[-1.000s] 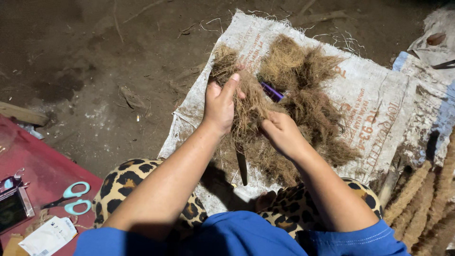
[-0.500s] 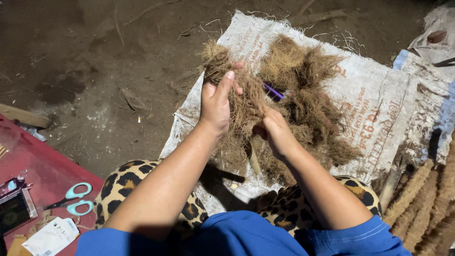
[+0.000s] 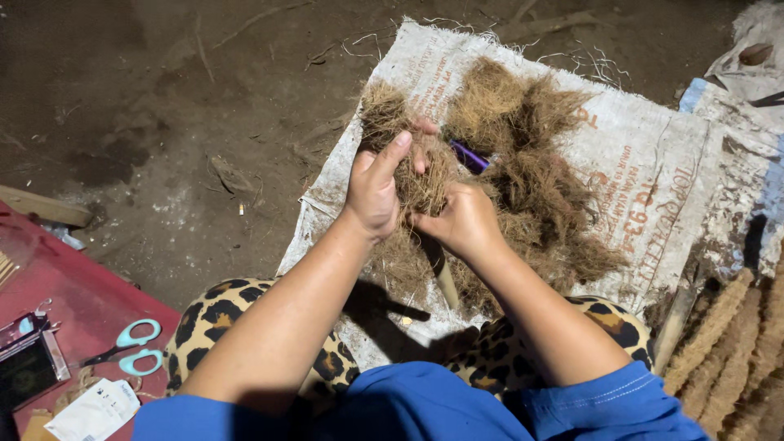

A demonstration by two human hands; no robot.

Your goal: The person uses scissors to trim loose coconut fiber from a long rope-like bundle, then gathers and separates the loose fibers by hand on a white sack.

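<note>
Two hands work one clump of brown coconut fibre (image 3: 420,175) above the white woven sack (image 3: 653,163): your left hand (image 3: 374,192) is closed around its left side, your right hand (image 3: 464,220) pinches its near end. Keep both grips firm and the clump over the loose brown fibre pile (image 3: 539,171), well clear of the blue-handled scissors (image 3: 126,347) near left.
</note>
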